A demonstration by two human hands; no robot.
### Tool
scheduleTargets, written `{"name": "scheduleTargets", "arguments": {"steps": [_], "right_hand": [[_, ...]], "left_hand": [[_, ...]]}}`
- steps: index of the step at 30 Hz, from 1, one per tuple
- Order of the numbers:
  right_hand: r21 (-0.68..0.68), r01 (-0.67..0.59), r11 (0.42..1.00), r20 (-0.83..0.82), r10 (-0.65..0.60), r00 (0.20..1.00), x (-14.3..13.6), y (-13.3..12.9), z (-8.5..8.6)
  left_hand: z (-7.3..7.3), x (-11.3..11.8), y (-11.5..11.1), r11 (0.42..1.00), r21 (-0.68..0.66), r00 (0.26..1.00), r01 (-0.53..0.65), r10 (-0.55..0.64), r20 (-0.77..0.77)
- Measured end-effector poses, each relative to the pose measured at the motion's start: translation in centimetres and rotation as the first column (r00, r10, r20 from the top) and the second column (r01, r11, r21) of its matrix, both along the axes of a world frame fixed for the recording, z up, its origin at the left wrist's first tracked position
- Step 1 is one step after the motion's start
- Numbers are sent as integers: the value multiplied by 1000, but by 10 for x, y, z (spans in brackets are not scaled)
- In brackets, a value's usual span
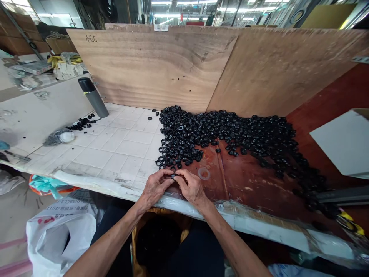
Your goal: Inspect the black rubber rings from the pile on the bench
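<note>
My left hand (156, 187) and my right hand (190, 186) meet near the table's front edge, fingertips pinched on one small black ring-shaped part (173, 176) between them. Just beyond the fingertips begins a large pile of similar black parts (201, 129), which spreads along the wooden board and down the right side. The pile lies partly on white tiles (127, 148) and mostly on a reddish-brown surface (239, 181). A translucent ring (204, 173) lies flat to the right of my right hand.
A grey bottle (96, 100) stands at the back left, near scattered black parts (82, 124) and a plastic bag (56, 137). The wooden board (161, 65) closes off the back. A white panel (343, 142) stands at right. Below the edge is an open container (158, 234).
</note>
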State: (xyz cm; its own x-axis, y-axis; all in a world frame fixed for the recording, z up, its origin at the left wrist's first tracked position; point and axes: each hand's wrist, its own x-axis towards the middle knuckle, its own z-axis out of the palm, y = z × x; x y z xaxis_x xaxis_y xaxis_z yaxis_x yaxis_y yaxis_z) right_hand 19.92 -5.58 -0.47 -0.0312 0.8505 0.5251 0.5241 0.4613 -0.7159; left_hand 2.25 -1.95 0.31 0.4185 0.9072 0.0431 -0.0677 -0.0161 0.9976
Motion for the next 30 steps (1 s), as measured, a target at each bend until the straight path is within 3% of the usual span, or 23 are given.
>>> {"name": "scheduleTargets", "arguments": {"steps": [3,10,16,21,25,30], "right_hand": [[-26,-42,999,7,42,999,0,-2,2],[-59,19,998,110,-13,994,-1,3,-6],[-55,17,998,0,-17,1000,-2,-2,3],[-9,-37,999,59,38,998,-1,-1,4],[-58,41,997,104,-35,994,-1,0,1],[-117,-23,993,40,28,999,0,-5,8]], "left_hand": [[0,-1,1,998,-54,999,-10,12,33],[3,-2,-1,1000,7,1000,3,-3,-27],[1,0,-1,998,-50,1000,26,-26,15],[0,-1,0,1000,-29,1000,-7,7,17],[-2,-1,-1,999,-32,1000,13,-12,13],[-2,-2,-1,1000,-12,999,-26,26,-27]]}}
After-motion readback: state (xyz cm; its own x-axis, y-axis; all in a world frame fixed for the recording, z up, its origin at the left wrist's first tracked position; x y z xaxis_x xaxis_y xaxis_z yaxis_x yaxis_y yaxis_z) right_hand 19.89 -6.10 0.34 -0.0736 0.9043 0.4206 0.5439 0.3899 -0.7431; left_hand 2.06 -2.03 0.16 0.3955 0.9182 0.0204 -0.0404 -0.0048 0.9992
